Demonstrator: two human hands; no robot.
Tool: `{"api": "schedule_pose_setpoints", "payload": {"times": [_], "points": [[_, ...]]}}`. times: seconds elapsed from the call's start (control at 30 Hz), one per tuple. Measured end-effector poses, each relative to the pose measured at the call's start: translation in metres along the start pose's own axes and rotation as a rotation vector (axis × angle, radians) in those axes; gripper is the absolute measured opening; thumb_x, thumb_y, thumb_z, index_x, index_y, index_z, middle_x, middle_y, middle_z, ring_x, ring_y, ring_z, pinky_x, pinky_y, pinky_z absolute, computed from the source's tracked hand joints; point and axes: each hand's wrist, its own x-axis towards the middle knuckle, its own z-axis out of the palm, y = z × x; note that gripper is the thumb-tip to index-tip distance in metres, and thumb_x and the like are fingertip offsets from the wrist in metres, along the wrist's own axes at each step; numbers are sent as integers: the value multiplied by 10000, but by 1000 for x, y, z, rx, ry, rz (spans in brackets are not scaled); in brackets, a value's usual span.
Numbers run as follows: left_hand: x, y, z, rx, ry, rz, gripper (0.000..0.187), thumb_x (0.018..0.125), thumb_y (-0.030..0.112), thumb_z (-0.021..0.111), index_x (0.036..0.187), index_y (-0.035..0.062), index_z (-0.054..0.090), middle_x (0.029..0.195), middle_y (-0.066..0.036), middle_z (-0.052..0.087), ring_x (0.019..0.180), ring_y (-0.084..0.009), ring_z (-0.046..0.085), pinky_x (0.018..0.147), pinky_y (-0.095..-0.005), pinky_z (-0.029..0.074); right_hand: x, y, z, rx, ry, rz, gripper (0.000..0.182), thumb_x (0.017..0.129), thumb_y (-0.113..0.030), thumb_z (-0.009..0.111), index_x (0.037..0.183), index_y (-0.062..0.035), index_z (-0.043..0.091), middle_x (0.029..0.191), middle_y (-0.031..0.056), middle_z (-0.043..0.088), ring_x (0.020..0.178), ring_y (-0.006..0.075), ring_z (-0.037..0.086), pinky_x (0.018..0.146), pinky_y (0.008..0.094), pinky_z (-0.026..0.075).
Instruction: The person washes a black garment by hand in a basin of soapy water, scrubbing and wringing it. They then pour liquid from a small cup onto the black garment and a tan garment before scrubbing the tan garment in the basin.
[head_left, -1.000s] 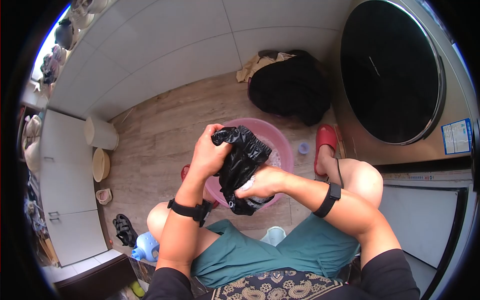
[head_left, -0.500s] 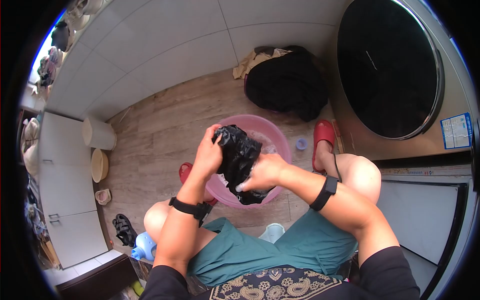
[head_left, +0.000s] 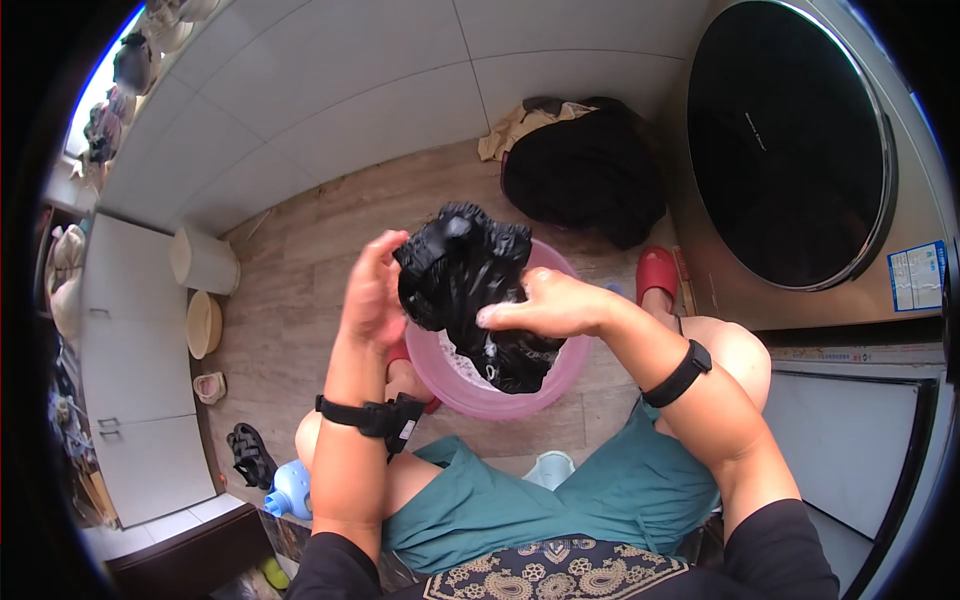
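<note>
A wet, shiny black garment (head_left: 465,265) with a gathered, elastic-looking edge is held up over a pink basin (head_left: 480,403). Its lower end hangs into the basin, where white suds show. My right hand (head_left: 550,303) grips the garment's right side, thumb across its front and some foam on the fingers. My left hand (head_left: 375,295) is at the garment's upper left edge, fingers curled against it; the fingertips are partly hidden behind the cloth.
A dark clothes pile (head_left: 585,170) lies by the wall. A washing machine with a round black lid (head_left: 790,140) stands right. A blue jug (head_left: 290,490) is beside my left leg, a pale blue container (head_left: 550,468) between my legs. Cream bins (head_left: 203,262) stand left.
The garment has been raised and spread wider, its gathered edge now farther from me. My left hand has shifted left and turned, and my right hand has moved slightly right and up.
</note>
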Motion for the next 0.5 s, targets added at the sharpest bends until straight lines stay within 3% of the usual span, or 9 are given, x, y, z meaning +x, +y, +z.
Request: {"api": "schedule_pose_setpoints", "payload": {"times": [0.07,0.13,0.17,0.2,0.27,0.3,0.33,0.43,0.5], "points": [[-16,21,13,-145,-78,90,531,938,436,595,1281,36,535,1304,-174,586,1114,-284,627,904,-402,550,0,9,-7,209,19,32,542,858,-419,700,1187,11,672,1062,115,718,967,174,681,878,320,529],[-32,41,27,-120,-190,289,670,908,541,607,1343,47,485,1387,-182,513,1196,-318,572,985,-437,503,-2,2,-15,527,-61,67,456,890,-391,660,1114,5,690,999,85,721,899,146,691,835,292,545],[-35,47,30,-106,-248,388,740,892,594,612,1375,53,460,1429,-186,477,1236,-335,544,1026,-455,479,-7,-7,-13,745,-94,-39,403,923,-357,612,1094,2,680,989,75,720,888,135,696,840,282,559],[-32,48,28,-97,-228,438,811,867,644,609,1398,56,438,1454,-183,449,1274,-333,506,1063,-459,441,-11,-10,-7,1039,-149,-52,435,947,-370,570,1144,7,655,1040,93,720,926,167,706,885,310,565],[-22,43,20,-86,-185,540,952,816,745,604,1445,62,393,1504,-177,394,1350,-329,431,1137,-468,363,-13,-4,5,1332,-236,-167,493,958,-414,539,1194,10,632,1100,119,714,951,206,709,921,339,560],[-20,33,28,-43,-238,435,1108,744,842,558,1515,88,304,1553,-171,333,1424,-295,332,1188,-461,282,-12,-5,10,1389,-292,-191,513,962,-431,528,1207,9,630,1126,130,708,988,220,700,946,354,548],[-10,16,15,30,-264,314,1133,725,870,529,1555,143,270,1570,-159,320,1433,-278,331,1189,-461,286,-12,-5,15,1444,-350,-212,534,965,-448,518,1220,8,627,1152,142,701,1024,235,691,970,368,535],[8,-57,-9,-304,-299,123,1138,709,875,536,1533,115,337,1533,-114,414,1387,-300,415,1172,-494,315,1,18,30,1283,-336,-303,545,983,-443,481,1275,1,602,1195,142,688,1080,229,671,1013,366,504],[6,-57,-10,-345,-375,61,1122,717,865,547,1526,114,348,1535,-117,411,1385,-302,416,1166,-499,325,18,28,37,776,-256,-573,537,1010,-430,421,1310,-18,589,1217,120,684,1117,212,655,1058,352,465]]}}
